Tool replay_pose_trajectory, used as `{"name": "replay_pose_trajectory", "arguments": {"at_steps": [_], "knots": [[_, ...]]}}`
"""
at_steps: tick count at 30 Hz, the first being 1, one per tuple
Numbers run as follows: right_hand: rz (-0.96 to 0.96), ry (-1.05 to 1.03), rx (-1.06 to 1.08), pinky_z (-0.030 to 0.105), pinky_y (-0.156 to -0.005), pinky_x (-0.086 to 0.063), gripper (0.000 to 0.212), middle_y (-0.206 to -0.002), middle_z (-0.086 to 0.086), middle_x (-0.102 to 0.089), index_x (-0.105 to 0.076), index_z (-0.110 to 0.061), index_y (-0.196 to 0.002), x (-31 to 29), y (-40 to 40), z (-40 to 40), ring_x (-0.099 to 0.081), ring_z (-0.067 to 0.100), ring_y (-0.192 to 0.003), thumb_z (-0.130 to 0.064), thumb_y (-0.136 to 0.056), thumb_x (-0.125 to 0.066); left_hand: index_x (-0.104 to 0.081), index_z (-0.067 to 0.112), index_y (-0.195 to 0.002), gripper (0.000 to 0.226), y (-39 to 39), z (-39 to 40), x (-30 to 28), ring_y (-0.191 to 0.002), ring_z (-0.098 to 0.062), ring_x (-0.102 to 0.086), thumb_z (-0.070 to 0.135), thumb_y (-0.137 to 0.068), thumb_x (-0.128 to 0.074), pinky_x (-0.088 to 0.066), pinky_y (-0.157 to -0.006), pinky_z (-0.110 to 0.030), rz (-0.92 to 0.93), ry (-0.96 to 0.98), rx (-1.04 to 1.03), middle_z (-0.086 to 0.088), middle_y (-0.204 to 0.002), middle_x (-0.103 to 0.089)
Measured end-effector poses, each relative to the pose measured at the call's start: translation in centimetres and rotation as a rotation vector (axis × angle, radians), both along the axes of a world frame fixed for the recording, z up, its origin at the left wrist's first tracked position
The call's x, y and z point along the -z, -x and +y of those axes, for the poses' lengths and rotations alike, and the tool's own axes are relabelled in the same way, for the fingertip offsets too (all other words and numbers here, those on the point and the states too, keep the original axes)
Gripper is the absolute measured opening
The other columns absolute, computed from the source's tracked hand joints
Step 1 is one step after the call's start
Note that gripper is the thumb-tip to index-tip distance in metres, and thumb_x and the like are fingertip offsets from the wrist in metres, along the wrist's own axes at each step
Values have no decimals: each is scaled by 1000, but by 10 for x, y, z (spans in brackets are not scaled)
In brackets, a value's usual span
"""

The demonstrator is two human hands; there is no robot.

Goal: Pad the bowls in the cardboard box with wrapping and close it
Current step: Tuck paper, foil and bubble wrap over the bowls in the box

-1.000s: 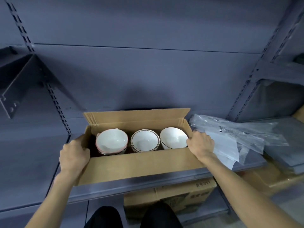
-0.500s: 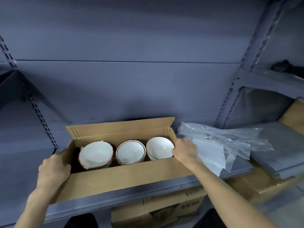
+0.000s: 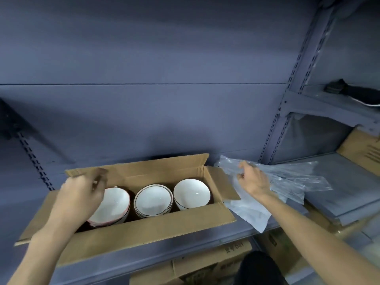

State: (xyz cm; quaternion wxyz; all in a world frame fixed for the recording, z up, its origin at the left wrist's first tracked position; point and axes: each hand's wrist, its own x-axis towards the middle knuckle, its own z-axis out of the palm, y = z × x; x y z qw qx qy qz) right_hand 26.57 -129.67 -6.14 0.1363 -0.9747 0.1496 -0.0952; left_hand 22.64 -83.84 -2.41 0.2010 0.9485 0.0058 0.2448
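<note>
early stage — cardboard box (image 3: 144, 229) open at centre frame, three stacks of bowls (image 3: 153, 200) inside, no padding in yet, flaps still up. wrapping (image 3: 287, 179) lies on the shelf right of the box. right hand (image 3: 254, 179) on it, fingers curled, grip looks started. left hand (image 3: 78, 200) over the left bowl — grip loose, holding nothing.

An open cardboard box (image 3: 131, 233) sits on a grey shelf (image 3: 236, 235), three white bowls (image 3: 153, 200) in a row inside. The left hand (image 3: 79, 199) hovers over the leftmost bowl, fingers curled. The right hand (image 3: 254, 179) rests on clear plastic wrapping (image 3: 296, 177) beside the box.
</note>
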Motion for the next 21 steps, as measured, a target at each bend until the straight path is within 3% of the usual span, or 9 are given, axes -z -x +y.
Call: {"name": "replay_pose_trajectory", "arguments": {"at_steps": [6,11,13,16,19,21], "knots": [[112,269,108,43,-99,-42,54,-139,6,-54,-41,-19,-141,16,-10,-45,-45,29,-127,-26,-93,-66,-72,23,-113,21,-24,-92,-15,-86,-32,-68,19,-96,-61,-55,-75,-43,13,-20,418,1,-98,-74],[201,193,91,45,-101,-37,71,-139,5,-56,-26,-25,-151,32,-19,-56,-47,29,-129,-22,-93,-67,-67,25,-115,23,-35,-132,-12,-85,-31,-65,23,-98,-52,-55,-73,-42,44,-36,537,1,-96,-71],[70,177,127,45,-95,-38,54,-130,6,-62,-43,-24,-145,34,-20,-54,-52,29,-122,-17,-96,-63,-66,25,-117,24,-36,-138,-9,-90,-30,-65,25,-99,-49,-54,-74,-43,83,-66,545,1,-95,-70],[-278,96,164,47,-89,-37,24,-113,13,-62,-67,-14,-120,23,-22,-38,-50,34,-110,-19,-98,-60,-64,20,-120,25,-38,-140,-6,-100,-29,-62,23,-100,-49,-53,-76,-43,92,-95,558,0,-101,-68],[-594,58,90,45,-84,-34,15,-98,11,-56,-73,-8,-105,2,-25,-3,-49,33,-98,-12,-91,-67,-59,14,-129,32,-38,-140,-8,-110,-30,-56,17,-97,-56,-52,-82,-44,8,-122,567,-2,-119,-63],[-714,33,-16,44,-82,-35,13,-97,8,-51,-72,-11,-100,-12,-25,27,-48,31,-97,-12,-88,-70,-45,15,-147,56,-37,-138,-13,-114,-29,-49,15,-94,-62,-51,-88,-45,-67,-117,573,-4,-133,-53]]}}
